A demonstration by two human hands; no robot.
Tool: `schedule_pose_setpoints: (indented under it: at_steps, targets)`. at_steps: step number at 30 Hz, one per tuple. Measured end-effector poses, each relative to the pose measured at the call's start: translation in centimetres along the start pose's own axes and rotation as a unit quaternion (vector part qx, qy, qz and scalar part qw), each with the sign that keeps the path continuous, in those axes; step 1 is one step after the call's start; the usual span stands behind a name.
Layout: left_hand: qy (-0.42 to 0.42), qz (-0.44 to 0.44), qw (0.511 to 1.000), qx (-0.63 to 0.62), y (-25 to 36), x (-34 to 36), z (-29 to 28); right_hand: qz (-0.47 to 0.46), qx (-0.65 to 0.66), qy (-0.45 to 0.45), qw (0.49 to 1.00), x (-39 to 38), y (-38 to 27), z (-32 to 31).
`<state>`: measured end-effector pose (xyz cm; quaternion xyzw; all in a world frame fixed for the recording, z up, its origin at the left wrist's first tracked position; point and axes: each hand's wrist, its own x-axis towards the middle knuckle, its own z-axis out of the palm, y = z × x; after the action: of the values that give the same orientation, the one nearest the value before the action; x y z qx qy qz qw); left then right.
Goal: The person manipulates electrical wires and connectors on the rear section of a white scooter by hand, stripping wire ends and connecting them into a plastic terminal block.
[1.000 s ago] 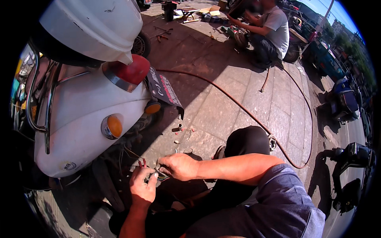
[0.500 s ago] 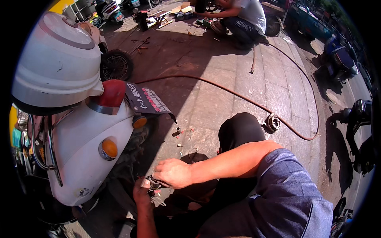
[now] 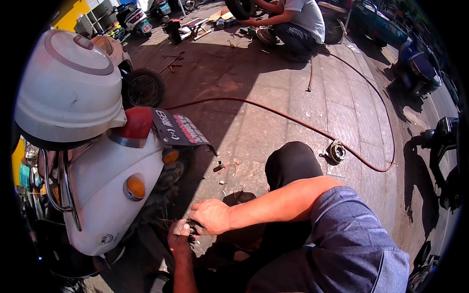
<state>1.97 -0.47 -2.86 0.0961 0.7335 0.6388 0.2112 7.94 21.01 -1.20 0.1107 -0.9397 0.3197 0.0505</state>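
Beside the rear of a white electric scooter, both my hands are closed together low down. My right hand reaches across with its fingers curled downward over a small dark piece. Just below and left of it, my left hand pinches at the same spot, thumb uppermost. What lies between the fingers is mostly hidden and too dark to name. Thin wire-like strands and a bit of red show around the fingertips. The scooter's rear wheel area, left of my hands, is in deep shadow.
A reddish hose loops across the paving. Near my knee lies a round metal hub-like part; small scraps and a short cylinder lie closer. A crouching co-worker holds a black tyre. Parked scooters line the right.
The view has shifted slightly. My hands stay together at the same spot, with small finger shifts. In the background, the co-worker's black tyre shows more fully.
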Motion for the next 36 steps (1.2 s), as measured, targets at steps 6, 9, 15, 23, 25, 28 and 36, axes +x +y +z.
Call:
schedule_pose_setpoints:
  at_steps: [6,9,15,23,25,28,36]
  targets:
    - [0.022,0.008,0.999,0.028,-1.1,0.2,-0.5,-0.048,-0.047,-0.029,0.997,-0.1,-0.3,-0.5]
    - [0.030,-0.013,0.996,0.080,-0.5,0.2,0.0,-0.076,-0.086,-0.047,0.992,0.0,0.1,-0.5]
    - [0.027,0.045,0.981,0.189,-0.4,0.2,0.9,-0.083,-0.121,-0.063,0.987,-0.2,0.1,-1.3]
    - [-0.002,0.135,0.944,0.301,0.5,0.3,0.3,-0.085,-0.142,-0.090,0.982,-0.4,0.1,-1.6]
    - [-0.034,0.033,0.978,0.203,0.7,0.4,0.3,-0.073,-0.097,-0.088,0.989,-0.6,0.7,-1.4]
    - [-0.061,-0.028,0.993,0.095,-1.1,0.4,-0.5,-0.037,-0.048,-0.084,0.995,-0.5,0.6,-0.8]
    - [-0.093,-0.070,0.992,-0.039,-1.2,0.8,0.1,0.042,0.076,-0.071,0.994,-0.6,1.1,-0.1]
